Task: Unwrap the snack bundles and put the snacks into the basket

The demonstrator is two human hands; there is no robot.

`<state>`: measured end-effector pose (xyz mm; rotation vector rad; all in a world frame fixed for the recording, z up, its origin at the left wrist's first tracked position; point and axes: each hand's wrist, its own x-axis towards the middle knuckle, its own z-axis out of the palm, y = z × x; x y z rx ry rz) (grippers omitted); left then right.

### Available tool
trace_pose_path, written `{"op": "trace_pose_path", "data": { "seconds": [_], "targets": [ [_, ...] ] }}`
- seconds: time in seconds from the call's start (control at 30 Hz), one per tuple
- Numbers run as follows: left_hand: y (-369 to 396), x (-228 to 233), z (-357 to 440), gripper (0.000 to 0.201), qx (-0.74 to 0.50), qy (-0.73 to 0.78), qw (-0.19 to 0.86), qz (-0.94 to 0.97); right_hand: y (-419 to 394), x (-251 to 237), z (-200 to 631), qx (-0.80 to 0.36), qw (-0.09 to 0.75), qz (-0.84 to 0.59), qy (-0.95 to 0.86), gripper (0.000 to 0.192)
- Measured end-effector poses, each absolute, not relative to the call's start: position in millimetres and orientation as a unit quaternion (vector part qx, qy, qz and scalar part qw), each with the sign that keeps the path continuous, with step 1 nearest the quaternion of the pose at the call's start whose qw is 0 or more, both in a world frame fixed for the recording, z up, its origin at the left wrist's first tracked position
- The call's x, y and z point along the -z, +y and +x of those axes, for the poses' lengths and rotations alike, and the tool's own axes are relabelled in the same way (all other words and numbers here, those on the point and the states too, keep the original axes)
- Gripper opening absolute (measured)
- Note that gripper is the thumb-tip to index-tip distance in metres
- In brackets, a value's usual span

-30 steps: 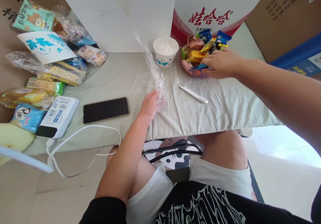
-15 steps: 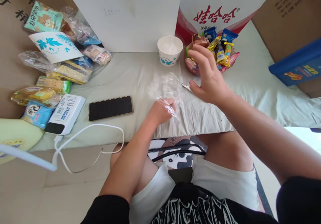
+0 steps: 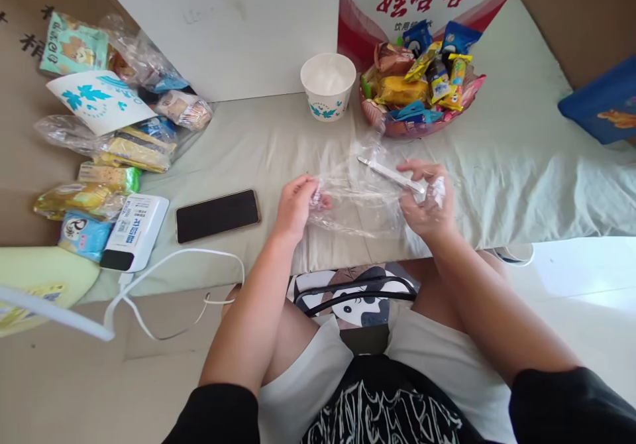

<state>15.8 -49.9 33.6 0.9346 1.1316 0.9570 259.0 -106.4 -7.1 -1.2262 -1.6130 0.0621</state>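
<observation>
Left hand clamped on clear plastic. My right hand grips its other end, white knife just beside

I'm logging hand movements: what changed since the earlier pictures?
The right hand drew back from the snack basket and now holds the clear plastic, spread between both hands. The left hand kept its hold; the paper cup and phone stayed put.

Bright, soft, daylight-like light, seemingly from R: floor near-white at far R, duller at L. Faint shadows in bench folds. Film has small glints, outline v. hard to read. Marks on white box smeared; phone edges fairly crisp. Wide-angle stretch twd edges, esp. corners.
</observation>
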Motion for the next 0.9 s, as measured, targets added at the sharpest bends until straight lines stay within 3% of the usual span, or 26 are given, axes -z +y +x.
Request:
{"op": "trace_pose_path", "data": {
  "seconds": [0.13, 0.23, 0.3, 0.4, 0.47, 0.5, 0.57, 0.63, 0.73, 0.8, 0.9],
  "targets": [
    [-44, -39, 14, 0.02, -0.416, 0.522, 0.647, 0.368, -93, 10, 260, -0.072, 0.489, -0.535, -0.685, 0.079],
    [-44, -40, 14, 0.022, -0.395, 0.531, 0.648, 0.376, -91, 10, 263, -0.118, 0.487, -0.515, -0.696, 0.092],
    [-44, -39, 15, 0.022, -0.377, 0.538, 0.652, 0.379, -93, 8, 266, -0.12, 0.495, -0.501, -0.7, 0.084],
    [-41, -35, 16, 0.021, -0.367, 0.558, 0.647, 0.368, -98, -2, 269, -0.094, 0.476, -0.52, -0.703, 0.039],
    [-37, -32, 15, 0.017, -0.439, 0.581, 0.59, 0.349, -101, -9, 271, -0.083, 0.457, -0.553, -0.692, 0.01],
    [-34, -30, 13, 0.014, -0.497, 0.59, 0.538, 0.34, -102, -12, 271, -0.083, 0.452, -0.568, -0.683, 0.006],
    [-30, -27, 9, 0.01, -0.6, 0.587, 0.416, 0.35, -102, -16, 272, -0.094, 0.447, -0.586, -0.669, 0.006],
    [-28, -24, 5, 0.014, -0.622, 0.557, 0.344, 0.43, -101, -16, 271, -0.118, 0.438, -0.579, -0.677, 0.005],
    [-34, -22, 5, 0.029, -0.477, 0.508, 0.358, 0.621, -98, -12, 271, -0.148, 0.408, -0.569, -0.698, 0.005],
    [-40, -21, 9, 0.027, -0.375, 0.515, 0.371, 0.676, -96, -7, 272, -0.133, 0.393, -0.613, -0.673, 0.007],
    [-45, -21, 12, 0.012, -0.386, 0.577, 0.386, 0.608, -97, -2, 272, -0.051, 0.392, -0.705, -0.59, 0.036]
  ]
}}
